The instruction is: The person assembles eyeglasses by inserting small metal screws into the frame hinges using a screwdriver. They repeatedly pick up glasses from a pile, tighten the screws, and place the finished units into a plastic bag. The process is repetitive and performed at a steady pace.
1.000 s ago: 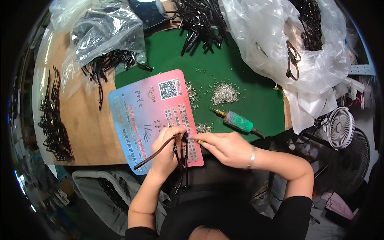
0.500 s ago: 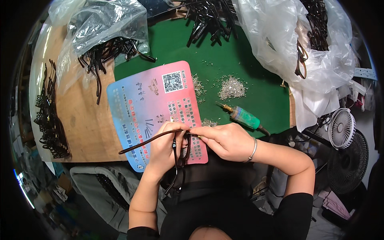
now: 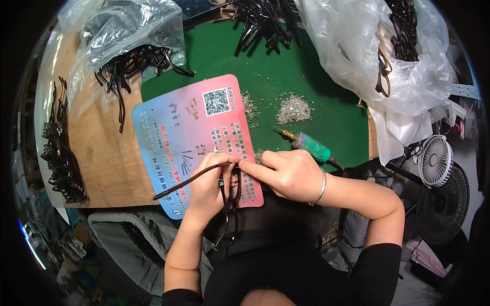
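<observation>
My left hand (image 3: 206, 189) is closed on a dark eyeglass frame (image 3: 238, 193), held over the near edge of a blue-and-pink printed mat. One long dark temple (image 3: 186, 182) sticks out to the left from between its fingers; another part of the glasses hangs below. My right hand (image 3: 292, 177), with a bangle at the wrist, reaches in from the right. Its index fingertip presses at the frame's corner, where temple and front meet. The thumb is mostly hidden, and anything pinched there is too small to make out.
A green electric screwdriver (image 3: 312, 147) lies right of my right hand. Small metal screws (image 3: 295, 109) are heaped behind it. The mat (image 3: 148, 132) bears sorted small parts. Dark temples (image 3: 135, 64) and frames (image 3: 64, 148) lie left, plastic bags (image 3: 347, 46) behind, fans (image 3: 435, 161) at right.
My right hand has shifted slightly, its index finger now straighter against the frame's corner and its knuckles raised. My left hand keeps hold of the glasses. The whole view has shifted a little.
</observation>
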`<state>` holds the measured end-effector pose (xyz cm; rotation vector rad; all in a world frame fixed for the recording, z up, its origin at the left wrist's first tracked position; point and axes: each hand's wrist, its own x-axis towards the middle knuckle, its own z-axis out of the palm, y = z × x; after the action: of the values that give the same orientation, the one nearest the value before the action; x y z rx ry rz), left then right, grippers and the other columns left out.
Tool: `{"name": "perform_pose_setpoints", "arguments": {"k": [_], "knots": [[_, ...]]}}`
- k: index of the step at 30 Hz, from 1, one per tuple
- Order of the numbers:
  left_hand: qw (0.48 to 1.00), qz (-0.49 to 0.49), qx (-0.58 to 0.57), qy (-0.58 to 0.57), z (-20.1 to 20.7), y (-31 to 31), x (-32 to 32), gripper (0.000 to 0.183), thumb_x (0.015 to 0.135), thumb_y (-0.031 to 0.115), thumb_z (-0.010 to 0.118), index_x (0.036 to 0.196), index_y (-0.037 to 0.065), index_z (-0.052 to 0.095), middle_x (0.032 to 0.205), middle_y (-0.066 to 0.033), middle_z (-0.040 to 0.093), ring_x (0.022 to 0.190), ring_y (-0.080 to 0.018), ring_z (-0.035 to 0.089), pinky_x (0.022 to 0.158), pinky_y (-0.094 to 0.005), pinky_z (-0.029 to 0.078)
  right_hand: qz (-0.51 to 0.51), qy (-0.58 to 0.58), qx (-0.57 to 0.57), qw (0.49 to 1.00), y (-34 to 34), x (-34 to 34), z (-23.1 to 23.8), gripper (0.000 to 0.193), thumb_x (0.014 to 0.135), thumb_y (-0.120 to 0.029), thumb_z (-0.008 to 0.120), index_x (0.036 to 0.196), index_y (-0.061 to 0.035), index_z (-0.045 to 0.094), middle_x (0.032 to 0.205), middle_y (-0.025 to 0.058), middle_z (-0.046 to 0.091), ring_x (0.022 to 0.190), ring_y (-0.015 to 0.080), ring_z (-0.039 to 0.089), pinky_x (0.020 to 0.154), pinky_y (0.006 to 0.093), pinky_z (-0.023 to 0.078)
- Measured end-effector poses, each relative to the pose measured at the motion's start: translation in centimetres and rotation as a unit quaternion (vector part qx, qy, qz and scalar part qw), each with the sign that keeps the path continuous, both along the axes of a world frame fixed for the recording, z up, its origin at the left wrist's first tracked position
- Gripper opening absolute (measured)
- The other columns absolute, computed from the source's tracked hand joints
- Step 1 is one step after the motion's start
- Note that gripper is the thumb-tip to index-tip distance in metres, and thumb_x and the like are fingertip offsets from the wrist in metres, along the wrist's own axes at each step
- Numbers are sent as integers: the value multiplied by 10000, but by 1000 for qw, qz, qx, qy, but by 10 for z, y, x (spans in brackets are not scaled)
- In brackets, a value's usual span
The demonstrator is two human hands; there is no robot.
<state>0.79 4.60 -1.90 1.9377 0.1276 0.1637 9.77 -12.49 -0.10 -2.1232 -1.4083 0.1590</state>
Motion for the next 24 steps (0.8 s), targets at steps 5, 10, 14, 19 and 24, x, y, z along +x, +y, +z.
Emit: {"name": "perform_pose_setpoints", "arguments": {"k": [5,10,14,19,24], "knots": [[1000,3,18,3,1,-2,0,104,847,-45,558,938,4,555,753,-77,530,518,-116,538,474,-243,439,-41,47,-45,997,1,3,5,235,784,-205,661,729,-40,503,660,82,498,492,240,528,421,332,427],[999,11,35,-5,-1,-2,-1,108,838,-54,559,929,4,561,746,-81,534,513,-125,532,474,-248,438,-34,96,-18,995,5,9,9,228,799,-215,636,763,-35,501,615,86,502,504,256,560,438,343,453],[997,0,70,-22,-2,-2,-1,145,802,-55,586,927,14,566,744,-97,546,555,-182,547,507,-280,445,-28,98,-76,992,0,6,6,215,792,-201,634,794,-34,498,668,86,520,539,256,590,449,343,465],[994,33,97,-43,-9,-6,-7,189,749,-81,587,903,24,560,771,-104,572,616,-258,553,543,-318,447,-5,73,-55,996,2,3,3,236,807,-236,623,786,-35,502,630,100,538,520,260,589,432,347,459],[991,24,117,-53,-7,-8,-3,191,739,-90,586,890,22,552,785,-106,580,628,-267,558,553,-324,451,-24,88,-34,995,-1,1,3,233,804,-234,627,779,-36,507,634,95,536,519,252,588,422,346,452]]}}
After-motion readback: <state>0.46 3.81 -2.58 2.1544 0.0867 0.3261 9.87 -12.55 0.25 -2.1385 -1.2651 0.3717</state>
